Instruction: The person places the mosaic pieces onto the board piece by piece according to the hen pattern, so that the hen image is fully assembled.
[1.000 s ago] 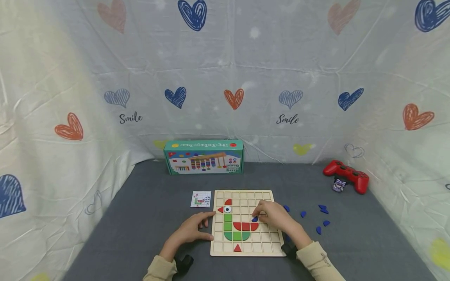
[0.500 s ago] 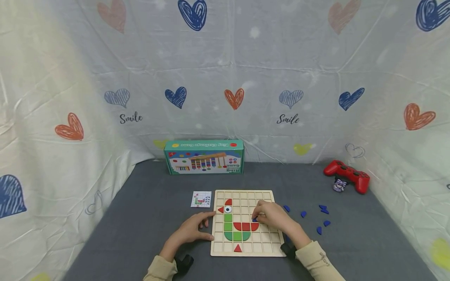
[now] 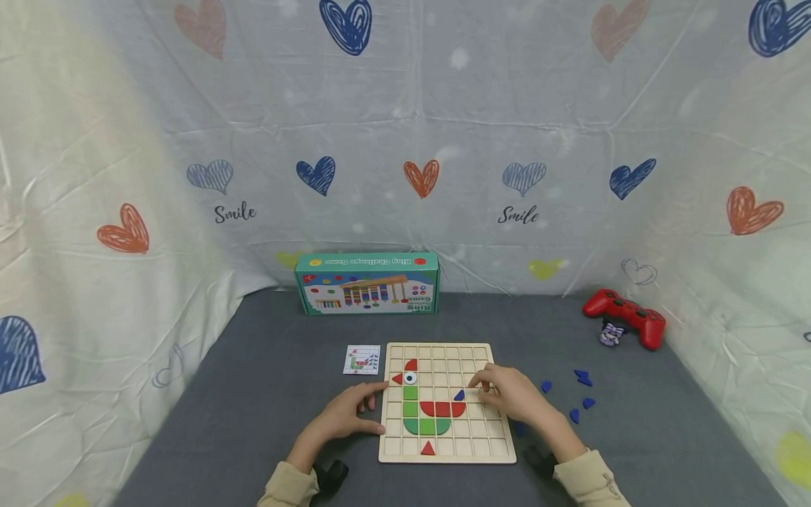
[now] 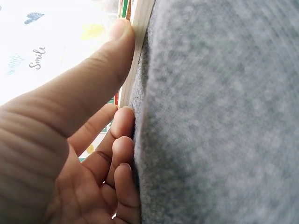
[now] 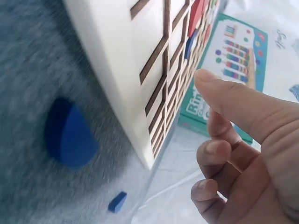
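A wooden grid board (image 3: pixel 478 447) lies on the grey cloth with red, green and blue pieces set in its squares. My left hand (image 3: pixel 347 412) rests against the board's left edge, thumb and index finger touching it. A blue piece (image 3: pixel 459 396) sits in a square just above the red row (image 3: pixel 442 408). Over the board's right side hovers my right hand (image 3: pixel 510 394), fingers loosely bent and nothing between them. In the right wrist view its thumb (image 5: pixel 238 100) is apart from the fingers. A red triangle (image 3: pixel 428 448) lies in the bottom row.
Several loose blue pieces (image 3: pixel 588 403) are scattered right of the board. A pattern card (image 3: pixel 362 359) lies at its upper left. Behind stand a green game box (image 3: pixel 367 285) and, at far right, a red game controller (image 3: pixel 627 317) beside a small purple figure (image 3: pixel 611 334).
My right hand has let go of the blue piece, leaving it in the square above the red row, and has moved right. The left hand stays at the board's edge.
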Demonstrator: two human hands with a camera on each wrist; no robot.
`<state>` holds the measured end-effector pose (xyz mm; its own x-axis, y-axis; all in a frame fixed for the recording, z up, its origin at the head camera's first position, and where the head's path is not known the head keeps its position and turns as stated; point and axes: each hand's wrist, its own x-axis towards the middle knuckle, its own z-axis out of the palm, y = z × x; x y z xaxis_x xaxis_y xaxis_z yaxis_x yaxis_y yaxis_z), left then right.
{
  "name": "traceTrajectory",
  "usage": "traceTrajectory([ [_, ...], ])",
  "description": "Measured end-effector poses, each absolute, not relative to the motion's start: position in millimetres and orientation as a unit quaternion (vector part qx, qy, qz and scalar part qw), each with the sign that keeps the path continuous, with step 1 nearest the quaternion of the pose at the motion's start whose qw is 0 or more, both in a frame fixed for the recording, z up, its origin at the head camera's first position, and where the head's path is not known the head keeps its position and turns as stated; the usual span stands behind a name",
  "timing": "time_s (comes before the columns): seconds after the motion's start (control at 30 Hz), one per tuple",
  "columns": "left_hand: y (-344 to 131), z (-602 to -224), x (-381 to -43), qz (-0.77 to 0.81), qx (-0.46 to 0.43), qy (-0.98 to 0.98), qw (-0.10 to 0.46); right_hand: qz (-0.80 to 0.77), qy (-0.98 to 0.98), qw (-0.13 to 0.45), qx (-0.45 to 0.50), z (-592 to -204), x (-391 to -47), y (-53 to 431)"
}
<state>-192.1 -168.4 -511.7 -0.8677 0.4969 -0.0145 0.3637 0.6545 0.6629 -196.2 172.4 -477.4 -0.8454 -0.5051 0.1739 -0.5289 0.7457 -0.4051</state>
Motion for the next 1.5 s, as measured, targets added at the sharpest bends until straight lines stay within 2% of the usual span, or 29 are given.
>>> traceTrajectory([
  [0.37, -167.8, -509.5, -190.6, 0.347, 0.238, 0.902, 0.099, 0.228, -0.947, 0.018, 0.227, -479.4, -185.7, 192.6],
  [0.77, -167.5, -510.8, -191.0, 0.34, 0.233, 0.906, 0.095, 0.224, -0.948, 0.007, 0.225, -482.2, -172.7, 213.1],
  [1.27, -168.0, -509.5, -191.1, 0.34, 0.234, 0.905, 0.099, 0.295, -0.903, -0.111, 0.292, -484.6, -167.1, 242.3],
  [1.5, -167.5, -509.8, -191.8, 0.344, 0.238, 0.903, 0.101, 0.295, -0.9, -0.117, 0.297, -486.1, -164.3, 241.8],
])
